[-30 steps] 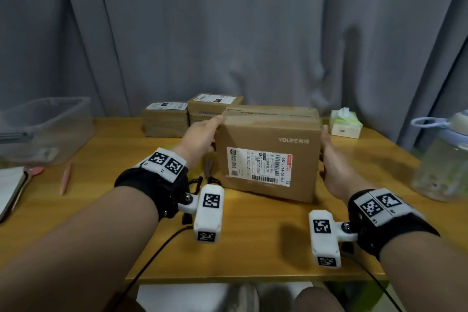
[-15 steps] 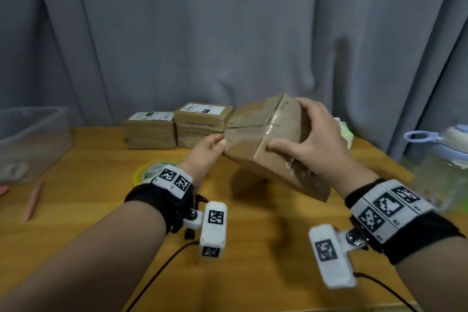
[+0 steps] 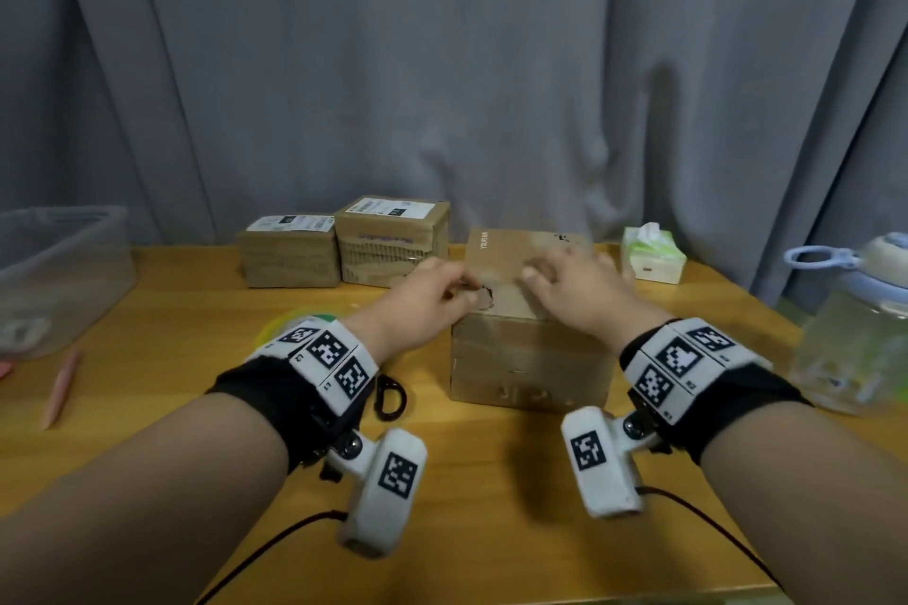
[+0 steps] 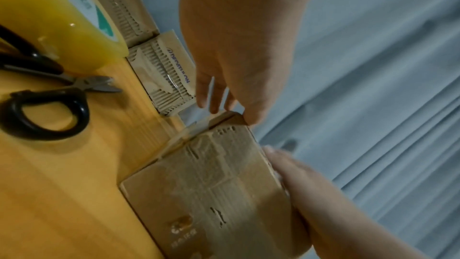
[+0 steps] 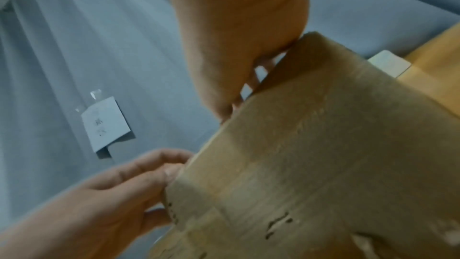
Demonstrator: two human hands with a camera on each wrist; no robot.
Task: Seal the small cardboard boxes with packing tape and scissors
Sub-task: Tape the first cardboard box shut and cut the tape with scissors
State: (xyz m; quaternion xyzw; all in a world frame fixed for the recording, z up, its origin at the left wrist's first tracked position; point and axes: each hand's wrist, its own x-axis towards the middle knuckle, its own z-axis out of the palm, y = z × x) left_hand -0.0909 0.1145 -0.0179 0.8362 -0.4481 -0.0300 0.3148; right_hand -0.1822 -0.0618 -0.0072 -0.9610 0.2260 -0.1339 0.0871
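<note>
A cardboard box point(image 3: 530, 349) stands on the wooden table point(image 3: 196, 408), a little right of the middle and nearer the back edge than the front; its top faces up and a torn hole shows near the top's left front corner; both hands are on that top. The left hand point(image 3: 422, 305) lies at the box's left front corner with its fingers bent down over the edge, the fingertips touching the cardboard by the hole; whether they pinch a flap or only press on it cannot be told. The right hand point(image 3: 575, 290) rests flat on the top, fingers spread and nearly straight, pressing down and closed round nothing; the picture there is blurred. Left of the box, partly hidden behind the left wrist, lie the yellow tape roll point(image 4: 49, 23) and the black-handled scissors point(image 4: 49, 95), blades shut, touching the roll's lower rim. Two smaller boxes point(image 3: 344, 243) stand side by side at the back edge, left of the big one, each with a white label on top; a tissue pack point(image 3: 651, 255) sits at the back edge just right of it; a water bottle point(image 3: 855, 329) stands at the right edge, a clear plastic tub point(image 3: 59, 270) at the left edge with a pink pen point(image 3: 61, 388) in front of it; a grey curtain point(image 3: 442, 64) hangs behind the table.
</note>
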